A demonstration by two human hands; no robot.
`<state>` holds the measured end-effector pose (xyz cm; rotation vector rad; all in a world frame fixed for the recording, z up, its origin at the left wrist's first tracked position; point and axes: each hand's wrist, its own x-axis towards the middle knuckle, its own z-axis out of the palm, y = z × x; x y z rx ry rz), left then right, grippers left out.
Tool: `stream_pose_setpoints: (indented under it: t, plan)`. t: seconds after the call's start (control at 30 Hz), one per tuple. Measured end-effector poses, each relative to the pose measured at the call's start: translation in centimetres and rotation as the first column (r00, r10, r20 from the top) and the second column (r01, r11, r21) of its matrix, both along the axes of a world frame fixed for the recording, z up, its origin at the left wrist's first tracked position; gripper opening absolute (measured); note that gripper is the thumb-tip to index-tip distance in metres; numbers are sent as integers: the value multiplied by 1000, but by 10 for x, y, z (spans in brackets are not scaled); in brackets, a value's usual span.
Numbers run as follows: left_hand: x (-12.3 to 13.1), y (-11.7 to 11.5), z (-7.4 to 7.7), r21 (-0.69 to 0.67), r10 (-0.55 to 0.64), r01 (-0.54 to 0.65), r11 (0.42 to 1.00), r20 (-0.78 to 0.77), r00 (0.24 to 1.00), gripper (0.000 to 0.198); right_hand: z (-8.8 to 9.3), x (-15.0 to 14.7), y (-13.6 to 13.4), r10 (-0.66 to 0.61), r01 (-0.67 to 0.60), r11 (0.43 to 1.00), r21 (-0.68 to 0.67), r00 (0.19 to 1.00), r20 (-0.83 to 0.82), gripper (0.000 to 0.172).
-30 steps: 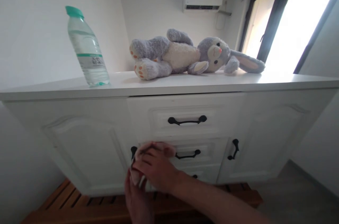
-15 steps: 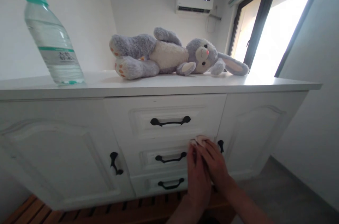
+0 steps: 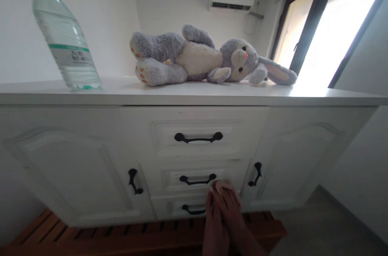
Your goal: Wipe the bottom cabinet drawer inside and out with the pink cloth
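My left hand (image 3: 214,223) and my right hand (image 3: 234,215) are pressed together low on the front of a white cabinet (image 3: 75,159). Both hold a small pale pink cloth (image 3: 222,186), of which only the top edge shows above my fingertips. The cloth lies against the drawer fronts, just right of the middle drawer's black handle (image 3: 197,179) and above the bottom drawer's handle (image 3: 194,209). The right door's black handle (image 3: 257,173) is a little to the right of my hands.
On the cabinet top (image 3: 194,93) a clear water bottle with a green cap (image 3: 65,42) stands at the left and a grey plush rabbit (image 3: 206,58) lies in the middle. A wooden slatted platform (image 3: 91,236) runs under the cabinet. A window (image 3: 336,26) is at the right.
My hands with the cloth slid from the left side of the middle drawer to its right side, then down towards the bottom drawer. The view shifted with them.
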<state>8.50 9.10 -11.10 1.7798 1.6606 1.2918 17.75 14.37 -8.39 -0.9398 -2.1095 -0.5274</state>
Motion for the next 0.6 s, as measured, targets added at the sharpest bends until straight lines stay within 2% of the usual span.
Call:
stream_pose_setpoints:
  t: [0.1,0.17,0.23,0.3,0.4,0.47,0.53,0.6]
  plan:
    - [-65,-9,-22,75,238,-247,966,117,964,63,-4,-83,3,189,-188,982,22,979,-79,36]
    - [-113,-14,-24,68,357,-371,926,161,920,57,-1,-142,3,286,-280,958,64,949,-131,30]
    - [-153,-18,-10,17,430,-442,897,192,882,54,9,-189,3,328,-313,943,112,932,-155,25]
    - [-178,-21,18,18,467,-480,877,205,860,55,29,-218,2,326,-305,942,140,930,-168,23]
    - [-191,-22,70,228,459,-485,844,160,874,59,71,-231,1,275,-263,961,86,943,-189,29]
    - [-188,-21,95,355,453,-467,810,127,882,58,98,-226,-1,245,-247,969,8,954,-172,33]
    - [-182,-19,106,371,460,-472,800,126,879,54,116,-215,-2,224,-232,972,-41,964,-144,28]
    - [-172,-15,104,326,449,-457,828,104,887,51,124,-200,-3,195,-206,976,-72,972,-133,24]
